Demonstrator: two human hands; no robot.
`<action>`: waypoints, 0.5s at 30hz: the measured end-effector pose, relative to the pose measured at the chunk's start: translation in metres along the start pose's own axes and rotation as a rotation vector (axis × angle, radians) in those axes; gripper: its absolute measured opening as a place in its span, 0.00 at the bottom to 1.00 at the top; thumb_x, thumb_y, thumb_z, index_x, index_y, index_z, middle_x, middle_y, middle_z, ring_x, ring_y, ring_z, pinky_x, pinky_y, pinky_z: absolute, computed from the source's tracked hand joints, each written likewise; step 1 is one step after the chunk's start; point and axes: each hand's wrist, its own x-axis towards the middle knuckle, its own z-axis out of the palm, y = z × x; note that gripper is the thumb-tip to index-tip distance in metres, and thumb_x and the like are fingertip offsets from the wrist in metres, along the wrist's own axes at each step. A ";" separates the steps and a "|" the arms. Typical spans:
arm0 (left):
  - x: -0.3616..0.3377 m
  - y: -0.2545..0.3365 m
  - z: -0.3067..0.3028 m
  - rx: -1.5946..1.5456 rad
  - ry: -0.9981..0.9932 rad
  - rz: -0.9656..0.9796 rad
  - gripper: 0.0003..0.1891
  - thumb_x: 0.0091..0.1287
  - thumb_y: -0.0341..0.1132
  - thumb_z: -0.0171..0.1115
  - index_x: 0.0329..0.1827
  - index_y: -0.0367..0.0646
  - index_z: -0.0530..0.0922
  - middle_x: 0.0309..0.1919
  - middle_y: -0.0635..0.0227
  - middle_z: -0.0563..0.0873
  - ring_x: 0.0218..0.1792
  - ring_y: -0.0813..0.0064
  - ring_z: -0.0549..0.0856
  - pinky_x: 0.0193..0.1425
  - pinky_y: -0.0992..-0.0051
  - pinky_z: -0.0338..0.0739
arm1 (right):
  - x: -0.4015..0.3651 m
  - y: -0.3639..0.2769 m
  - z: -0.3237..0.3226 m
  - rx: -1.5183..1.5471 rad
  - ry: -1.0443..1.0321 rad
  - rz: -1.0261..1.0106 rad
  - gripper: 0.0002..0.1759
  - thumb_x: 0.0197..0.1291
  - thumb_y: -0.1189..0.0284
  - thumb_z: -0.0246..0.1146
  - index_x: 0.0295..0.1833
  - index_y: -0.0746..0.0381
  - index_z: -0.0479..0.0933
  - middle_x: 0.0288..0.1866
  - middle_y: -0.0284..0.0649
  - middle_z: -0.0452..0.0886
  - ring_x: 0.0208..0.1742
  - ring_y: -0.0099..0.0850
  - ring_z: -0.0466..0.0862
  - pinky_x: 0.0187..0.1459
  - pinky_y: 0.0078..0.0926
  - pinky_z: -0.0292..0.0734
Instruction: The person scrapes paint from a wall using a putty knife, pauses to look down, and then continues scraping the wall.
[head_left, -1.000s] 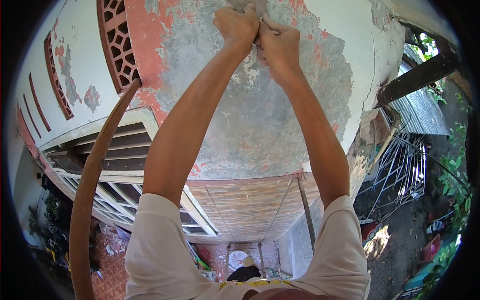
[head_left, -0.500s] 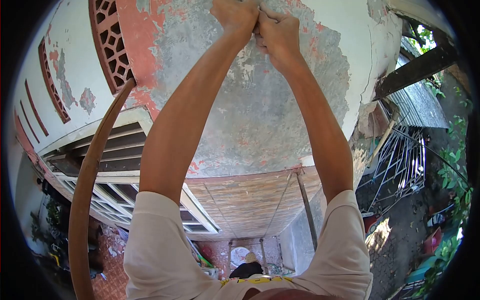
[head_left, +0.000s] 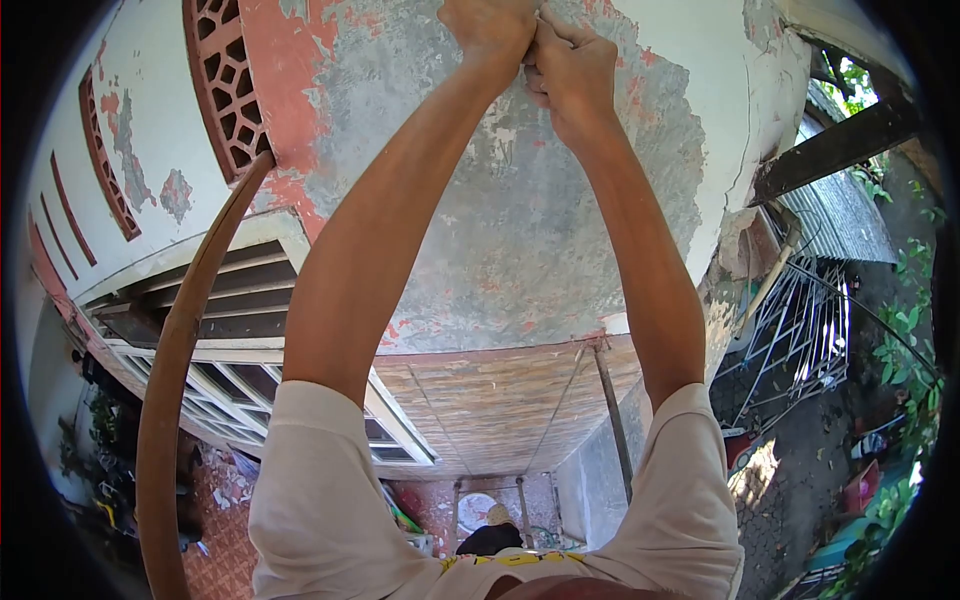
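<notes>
Both my arms reach up along a wall (head_left: 520, 230) of bare grey plaster with flakes of red and white paint. My left hand (head_left: 490, 25) and my right hand (head_left: 572, 65) are pressed together at the top edge of the view, fists closed against the plaster. They are clasped around a small tool that the fingers and the frame edge almost fully hide. White short sleeves cover my shoulders.
A curved brown bar (head_left: 175, 350) runs up the left side. A red lattice vent (head_left: 225, 80) and louvred windows (head_left: 200, 300) lie left. A metal pole (head_left: 612, 420) drops far down to where a person in a hat (head_left: 495, 528) stands. A metal grille (head_left: 800, 330) and a dark beam (head_left: 840, 145) are right.
My clasped hands have shifted slightly up and to the right on the plaster. The grey tip seen above them a second ago is out of view.
</notes>
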 end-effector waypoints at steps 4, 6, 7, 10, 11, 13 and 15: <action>-0.014 0.004 -0.006 -0.115 -0.046 -0.063 0.18 0.60 0.36 0.69 0.24 0.25 0.79 0.19 0.48 0.83 0.24 0.60 0.83 0.30 0.59 0.75 | -0.008 0.000 -0.005 0.000 -0.009 0.070 0.15 0.70 0.69 0.60 0.33 0.69 0.79 0.21 0.34 0.74 0.15 0.16 0.63 0.14 0.18 0.52; -0.011 0.007 -0.002 -0.149 -0.048 -0.083 0.18 0.60 0.36 0.69 0.25 0.25 0.79 0.19 0.49 0.83 0.24 0.61 0.84 0.31 0.59 0.75 | -0.005 -0.001 -0.007 0.015 -0.015 0.061 0.15 0.70 0.69 0.60 0.33 0.69 0.79 0.21 0.34 0.74 0.15 0.16 0.63 0.14 0.18 0.52; -0.006 0.009 0.001 -0.129 -0.050 -0.082 0.17 0.60 0.35 0.69 0.25 0.25 0.79 0.19 0.49 0.83 0.24 0.61 0.83 0.31 0.59 0.75 | 0.000 -0.001 -0.007 0.030 -0.022 0.045 0.15 0.70 0.69 0.60 0.33 0.69 0.80 0.21 0.33 0.74 0.15 0.16 0.63 0.14 0.18 0.52; 0.002 0.010 0.004 -0.070 -0.065 -0.084 0.17 0.60 0.35 0.69 0.24 0.25 0.79 0.19 0.49 0.83 0.24 0.61 0.83 0.31 0.59 0.75 | 0.005 -0.002 -0.004 0.038 -0.009 -0.006 0.14 0.69 0.71 0.60 0.33 0.71 0.78 0.20 0.35 0.74 0.14 0.18 0.65 0.14 0.20 0.54; 0.001 0.009 0.003 -0.057 -0.071 -0.080 0.17 0.59 0.35 0.69 0.24 0.25 0.79 0.19 0.49 0.83 0.24 0.61 0.83 0.31 0.59 0.75 | 0.004 -0.001 -0.002 0.034 -0.001 -0.024 0.14 0.69 0.72 0.60 0.32 0.72 0.77 0.20 0.36 0.74 0.14 0.18 0.66 0.14 0.21 0.55; -0.003 0.006 0.002 -0.074 -0.053 -0.056 0.18 0.59 0.36 0.70 0.24 0.25 0.79 0.19 0.48 0.82 0.24 0.60 0.83 0.31 0.59 0.75 | -0.004 -0.002 -0.004 0.025 0.004 0.024 0.14 0.69 0.73 0.59 0.32 0.72 0.77 0.20 0.36 0.74 0.14 0.19 0.66 0.14 0.21 0.55; -0.011 0.002 0.002 -0.134 -0.004 -0.020 0.18 0.58 0.36 0.70 0.23 0.26 0.78 0.19 0.48 0.82 0.23 0.59 0.83 0.31 0.59 0.75 | -0.005 -0.002 -0.005 0.019 0.006 0.046 0.14 0.69 0.71 0.60 0.32 0.71 0.78 0.20 0.35 0.74 0.14 0.18 0.64 0.14 0.20 0.53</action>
